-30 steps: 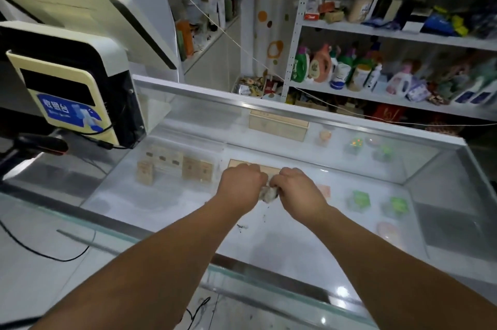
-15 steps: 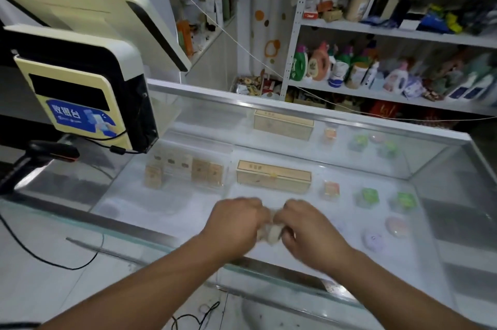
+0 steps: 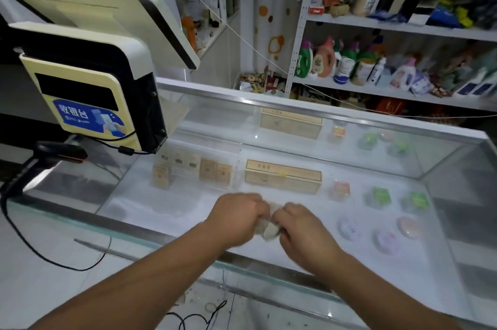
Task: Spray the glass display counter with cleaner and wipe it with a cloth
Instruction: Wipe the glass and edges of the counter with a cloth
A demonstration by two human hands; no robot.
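The glass display counter [image 3: 172, 206] stretches across the view, its top hazy and whitish. A small crumpled pale cloth [image 3: 267, 228] rests on the glass near the front edge. My left hand [image 3: 236, 215] and my right hand [image 3: 304, 230] are both closed on it, one on each side, knuckles up. Most of the cloth is hidden between the fingers. No spray bottle is in view.
A cash register with a yellow-framed customer screen [image 3: 88, 98] stands on the counter's left end, a barcode scanner [image 3: 57, 155] and cables beside it. Tan boxes [image 3: 282, 177] and small coloured packets [image 3: 380, 196] lie under the glass. Shelves of bottles [image 3: 349, 63] stand behind.
Both hands, still bunched on the cloth, have slid back over the glass toward the front edge. The boxes under the glass that they covered now show.
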